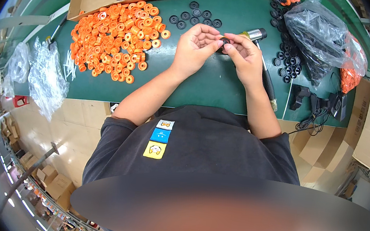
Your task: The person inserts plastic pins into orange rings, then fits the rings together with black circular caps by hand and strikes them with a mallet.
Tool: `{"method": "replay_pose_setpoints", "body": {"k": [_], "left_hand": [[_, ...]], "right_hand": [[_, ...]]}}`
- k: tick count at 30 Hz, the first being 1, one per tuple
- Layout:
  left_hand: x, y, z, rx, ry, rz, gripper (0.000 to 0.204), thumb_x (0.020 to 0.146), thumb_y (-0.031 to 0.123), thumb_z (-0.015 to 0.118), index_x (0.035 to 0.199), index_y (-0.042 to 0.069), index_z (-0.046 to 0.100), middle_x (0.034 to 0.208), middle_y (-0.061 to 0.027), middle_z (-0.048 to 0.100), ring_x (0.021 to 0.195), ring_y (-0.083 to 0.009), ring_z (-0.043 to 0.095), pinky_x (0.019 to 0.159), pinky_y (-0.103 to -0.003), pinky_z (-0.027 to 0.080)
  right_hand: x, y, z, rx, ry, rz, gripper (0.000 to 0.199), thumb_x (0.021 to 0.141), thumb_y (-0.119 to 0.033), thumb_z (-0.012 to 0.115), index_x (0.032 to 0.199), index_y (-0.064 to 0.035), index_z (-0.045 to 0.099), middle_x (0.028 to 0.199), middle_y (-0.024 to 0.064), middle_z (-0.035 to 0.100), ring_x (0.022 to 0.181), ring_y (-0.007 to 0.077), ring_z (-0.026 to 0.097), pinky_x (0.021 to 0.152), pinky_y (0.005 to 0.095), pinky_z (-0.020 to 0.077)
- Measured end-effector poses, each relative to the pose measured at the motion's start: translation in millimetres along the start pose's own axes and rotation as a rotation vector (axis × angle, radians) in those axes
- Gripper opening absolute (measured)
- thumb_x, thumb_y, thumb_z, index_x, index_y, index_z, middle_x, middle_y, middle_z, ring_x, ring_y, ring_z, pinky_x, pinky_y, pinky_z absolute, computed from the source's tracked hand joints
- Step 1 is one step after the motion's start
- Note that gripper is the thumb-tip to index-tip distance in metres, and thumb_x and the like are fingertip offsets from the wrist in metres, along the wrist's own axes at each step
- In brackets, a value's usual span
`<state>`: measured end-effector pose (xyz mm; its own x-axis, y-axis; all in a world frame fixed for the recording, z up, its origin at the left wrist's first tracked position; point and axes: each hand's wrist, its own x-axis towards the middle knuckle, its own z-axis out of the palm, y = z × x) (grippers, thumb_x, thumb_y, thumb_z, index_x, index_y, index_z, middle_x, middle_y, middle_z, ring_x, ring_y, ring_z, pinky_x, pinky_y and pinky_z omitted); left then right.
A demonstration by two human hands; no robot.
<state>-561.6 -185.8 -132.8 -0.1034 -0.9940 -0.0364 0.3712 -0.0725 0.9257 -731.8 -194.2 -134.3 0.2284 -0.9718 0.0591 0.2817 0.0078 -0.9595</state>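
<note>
Both hands, left hand [194, 49] and right hand [243, 58], pinch small black ring [224, 42]; axis unclear.

Over the green worktop [205, 86], the left hand [194, 49] and right hand [244, 59] are meeting, their fingers [214, 41] pinching one small black ring [224, 41] between them. A heap of orange rings [119, 38] is lying left of the hands. Loose black rings [194, 17] are sitting just beyond the hands. A metal-headed hammer [261, 60] is resting beneath the right hand.
</note>
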Motion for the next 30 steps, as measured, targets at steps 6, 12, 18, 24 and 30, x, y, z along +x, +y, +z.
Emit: {"method": "replay_pose_setpoints", "body": {"k": [6,12,18,24,30], "left_hand": [[0,-4,-1,-0.001,-0.011,0.036,0.026,0.088,-0.001,0.069,0.109,0.000,0.053,0.103,-0.0110,0.066,0.095,-0.0132,0.065,0.088,-0.027,0.053],[4,-11,-4,-0.130,-0.026,-0.011,0.028,0.088,-0.004,0.068,0.101,0.004,0.044,0.098,-0.0129,0.066,0.091,-0.0137,0.066,0.083,-0.027,0.054],[7,-16,-6,-0.190,-0.057,-0.008,0.030,0.089,-0.006,0.066,0.094,0.007,0.040,0.096,-0.0140,0.067,0.090,-0.0159,0.066,0.082,-0.029,0.055],[9,-13,-6,-0.139,-0.054,-0.015,0.027,0.089,-0.006,0.066,0.098,0.004,0.043,0.094,-0.0132,0.067,0.088,-0.0153,0.067,0.081,-0.028,0.055],[-3,1,-2,0.482,-0.200,-0.091,0.012,0.091,0.000,0.061,0.103,0.002,0.065,0.097,-0.0085,0.069,0.089,-0.0163,0.067,0.080,-0.030,0.054]], "right_hand": [[0,-4,0,-0.015,0.020,0.134,0.027,0.092,-0.002,0.068,0.117,0.0061,0.063,0.094,0.0062,0.067,0.086,0.0131,0.066,0.081,0.0254,0.0552],[1,6,-6,0.048,-0.011,0.156,0.022,0.091,-0.003,0.068,0.112,0.0052,0.064,0.091,0.0064,0.068,0.078,0.0109,0.065,0.072,0.0238,0.0543],[2,11,-6,0.067,0.002,0.151,0.020,0.091,-0.002,0.068,0.109,0.0045,0.065,0.089,0.0067,0.068,0.074,0.0107,0.064,0.068,0.0230,0.0533],[0,9,-5,0.030,0.030,0.134,0.021,0.090,-0.005,0.070,0.109,0.0041,0.065,0.091,0.0074,0.068,0.073,0.0113,0.065,0.068,0.0239,0.0540],[-21,-36,-28,-0.789,0.061,-0.070,0.043,0.079,-0.021,0.081,0.113,-0.0007,0.065,0.099,0.0108,0.064,0.084,0.0201,0.065,0.072,0.0333,0.0537]]}}
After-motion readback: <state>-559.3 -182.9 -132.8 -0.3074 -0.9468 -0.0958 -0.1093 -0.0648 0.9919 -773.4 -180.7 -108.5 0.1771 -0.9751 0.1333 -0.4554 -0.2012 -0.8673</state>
